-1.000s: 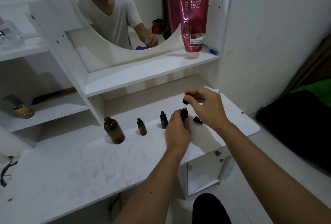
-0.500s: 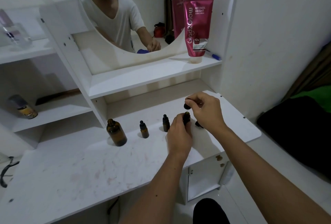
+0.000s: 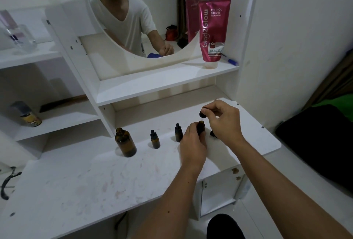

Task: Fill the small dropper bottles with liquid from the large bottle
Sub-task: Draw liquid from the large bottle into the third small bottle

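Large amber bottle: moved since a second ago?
No. The large amber bottle stands beside the nearest capped dropper bottle at the same gap; only the camera shifted.

we can read print only on the pink tube (image 3: 213, 30) standing on the shelf (image 3: 152, 84): "glad2glow" running up its side, "retinol bright body serum" at the top, "10x" lower down, then "glow boosting". the small can's (image 3: 28, 114) label is too blurred for us to read.

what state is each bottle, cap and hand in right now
large bottle: upright, uncapped
left dropper bottle: upright, capped
middle dropper bottle: upright, capped
right dropper bottle: uncapped, gripped by left hand
cap: off, pinched by right hand above that bottle
tube: standing cap-down on shelf
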Motion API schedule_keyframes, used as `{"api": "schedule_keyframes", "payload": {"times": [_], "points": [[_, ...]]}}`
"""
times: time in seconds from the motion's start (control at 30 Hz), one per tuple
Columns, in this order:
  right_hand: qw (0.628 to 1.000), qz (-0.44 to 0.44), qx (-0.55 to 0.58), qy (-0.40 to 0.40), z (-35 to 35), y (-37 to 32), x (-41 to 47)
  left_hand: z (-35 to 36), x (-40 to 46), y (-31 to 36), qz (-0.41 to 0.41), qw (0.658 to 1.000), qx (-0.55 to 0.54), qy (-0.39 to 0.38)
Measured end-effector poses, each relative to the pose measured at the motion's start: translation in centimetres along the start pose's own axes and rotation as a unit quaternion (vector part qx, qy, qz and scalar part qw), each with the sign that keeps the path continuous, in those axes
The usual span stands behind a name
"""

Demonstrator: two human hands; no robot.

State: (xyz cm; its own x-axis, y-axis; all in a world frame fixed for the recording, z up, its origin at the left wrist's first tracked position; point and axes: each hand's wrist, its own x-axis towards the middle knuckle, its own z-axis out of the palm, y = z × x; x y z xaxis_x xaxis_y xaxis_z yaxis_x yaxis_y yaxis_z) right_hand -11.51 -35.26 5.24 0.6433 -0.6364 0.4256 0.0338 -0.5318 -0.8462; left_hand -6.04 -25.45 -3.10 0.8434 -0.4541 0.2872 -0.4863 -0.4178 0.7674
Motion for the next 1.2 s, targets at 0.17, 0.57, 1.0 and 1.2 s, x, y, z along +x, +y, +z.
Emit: {"api": "schedule_keyframes", "payload": {"times": [0.17,0.57,1.0,1.2], "points": [[1.000,0.021,0.010,-0.015,0.0,0.0,0.0,0.0,0.2,0.0,-0.002,1.000,0.000,0.003],[0.998,-0.037,0.034,0.034,-2.4,-4.4,-0.2,-1.4,-1.6,0.4,-0.034,0.999,0.009,-0.041],[0.994,-0.047,0.088,-0.041,3.6,-10.3,-3.3,-14.4,-7.0,-6.9,-0.016,0.996,-0.080,-0.023],[0.979,-0.011,0.189,-0.080,8.3,-13.8,-4.2,-20.3,-7.0,-10.7,-0.068,0.983,-0.060,0.162]]}}
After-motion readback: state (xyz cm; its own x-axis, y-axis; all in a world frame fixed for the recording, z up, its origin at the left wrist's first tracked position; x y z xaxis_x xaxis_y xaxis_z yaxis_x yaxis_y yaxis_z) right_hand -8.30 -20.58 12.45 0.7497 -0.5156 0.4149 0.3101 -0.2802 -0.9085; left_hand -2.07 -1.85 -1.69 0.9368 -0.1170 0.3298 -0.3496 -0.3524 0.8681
